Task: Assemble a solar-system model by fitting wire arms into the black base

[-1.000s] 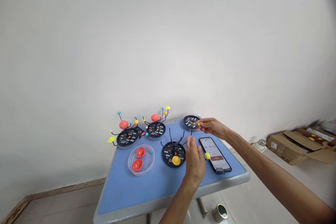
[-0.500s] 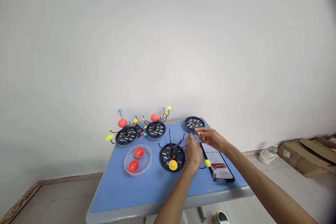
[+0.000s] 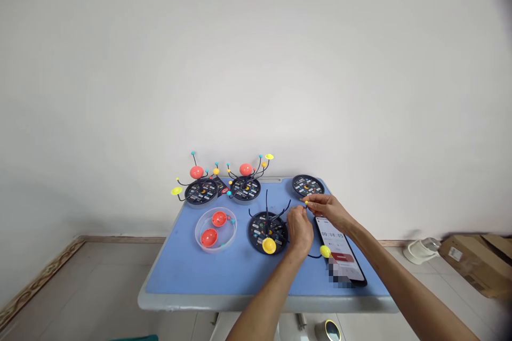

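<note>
Between the thumb and fingertips of my right hand [image 3: 331, 213] is a small yellow ball [image 3: 306, 203]. My left hand [image 3: 301, 230] is closed just beside it, pinching what looks like a thin black rod of the planet model; its fingers hide most of it. That model stands on a round black base [image 3: 256, 234] with several curved black rods rising from it. A larger yellow ball [image 3: 269, 246] sits at the base's front, and another yellow ball [image 3: 325, 251] tips a rod reaching out to the right.
Two planet models with red centre balls [image 3: 197, 172] [image 3: 245, 169] stand at the back left. A clear round tray [image 3: 199, 237] holds red half shells [image 3: 209, 237] and small beads. Another black base [image 3: 308, 185] lies at the back right. A phone [image 3: 342, 250] showing a timer lies at the right.
The view has shifted, so the table things appear further right. My hands have come closer together, with the small yellow ball now right by my left fingertips.
</note>
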`<state>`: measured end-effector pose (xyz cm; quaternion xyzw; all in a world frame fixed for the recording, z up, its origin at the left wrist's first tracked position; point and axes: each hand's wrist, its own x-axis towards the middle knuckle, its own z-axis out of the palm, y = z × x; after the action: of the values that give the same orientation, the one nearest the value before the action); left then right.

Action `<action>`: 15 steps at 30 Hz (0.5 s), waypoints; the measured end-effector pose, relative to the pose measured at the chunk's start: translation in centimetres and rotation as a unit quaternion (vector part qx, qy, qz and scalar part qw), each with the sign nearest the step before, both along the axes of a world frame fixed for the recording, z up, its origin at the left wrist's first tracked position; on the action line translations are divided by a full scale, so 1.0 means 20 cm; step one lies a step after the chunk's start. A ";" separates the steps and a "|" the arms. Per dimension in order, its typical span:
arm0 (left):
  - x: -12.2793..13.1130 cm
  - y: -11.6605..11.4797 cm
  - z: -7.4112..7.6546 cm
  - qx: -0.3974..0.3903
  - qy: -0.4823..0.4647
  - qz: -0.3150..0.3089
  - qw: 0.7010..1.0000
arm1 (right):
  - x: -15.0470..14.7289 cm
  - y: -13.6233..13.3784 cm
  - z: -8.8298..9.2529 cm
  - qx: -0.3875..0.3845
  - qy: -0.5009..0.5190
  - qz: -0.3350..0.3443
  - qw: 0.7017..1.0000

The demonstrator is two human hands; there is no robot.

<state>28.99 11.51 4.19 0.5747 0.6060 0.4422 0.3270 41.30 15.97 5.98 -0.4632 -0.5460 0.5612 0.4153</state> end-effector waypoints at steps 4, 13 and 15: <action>0.00 0.00 -0.01 0.008 -0.006 0.005 1.000 | 0.00 0.02 -0.01 0.014 -0.029 0.016 0.999; 0.00 -0.02 -0.02 0.015 -0.017 0.003 1.000 | 0.01 -0.02 0.03 0.041 -0.087 0.025 0.995; 0.00 -0.02 -0.02 0.016 -0.014 0.002 1.000 | 0.02 -0.03 0.04 0.053 -0.106 0.030 0.993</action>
<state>28.95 11.13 3.84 0.5724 0.5955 0.4602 0.3254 41.66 15.42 6.80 -0.4805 -0.6294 0.4920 0.3618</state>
